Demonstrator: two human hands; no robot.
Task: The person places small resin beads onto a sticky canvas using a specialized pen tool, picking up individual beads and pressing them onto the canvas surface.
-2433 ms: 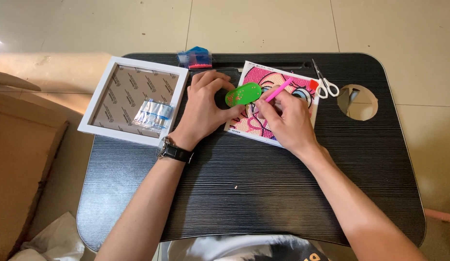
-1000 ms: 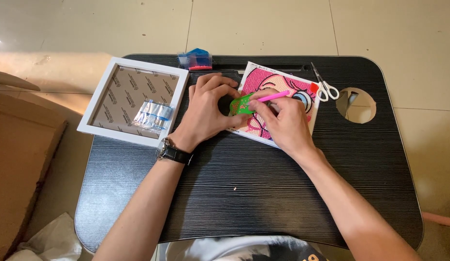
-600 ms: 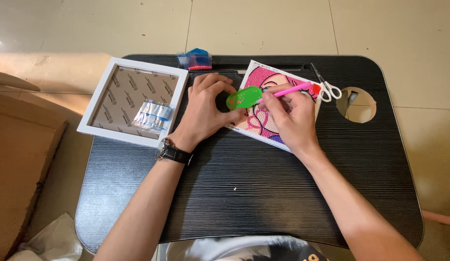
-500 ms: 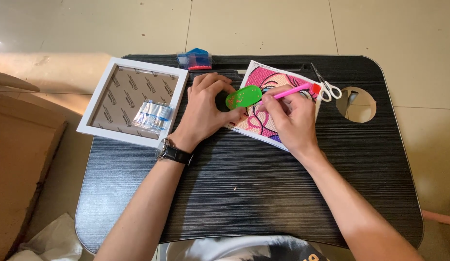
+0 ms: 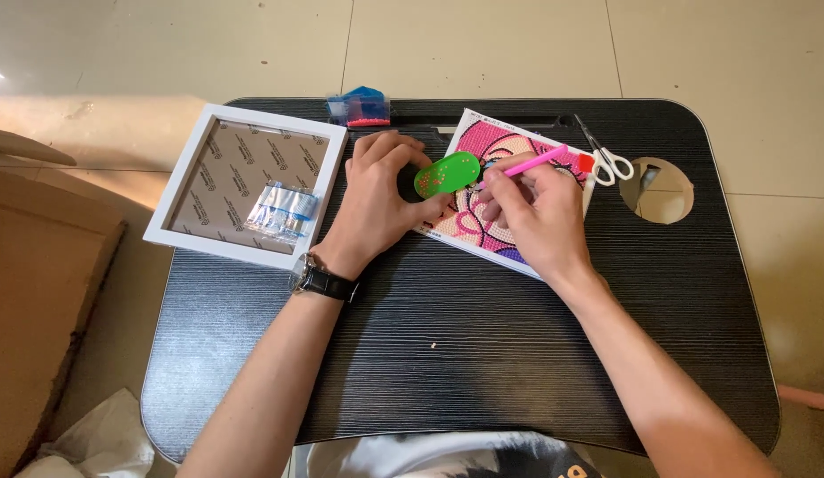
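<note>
Pinching a pink pen (image 5: 534, 162), the right hand (image 5: 531, 211) hovered over the bead canvas (image 5: 483, 221) on the counter (image 5: 483, 336); left hand (image 5: 377, 199) fingers gripped the green tray (image 5: 446, 173) just left. Canvas looked mostly filled. White frame (image 5: 177, 190) sat far left.

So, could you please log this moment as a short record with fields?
Left hand: holds green tray of beads
Right hand: grips pink pen, tip near tray
Canvas: pink bead picture under right hand
Frame: white, left, clear packets inside
Scissors: right of canvas
Surface: black lap table
</note>
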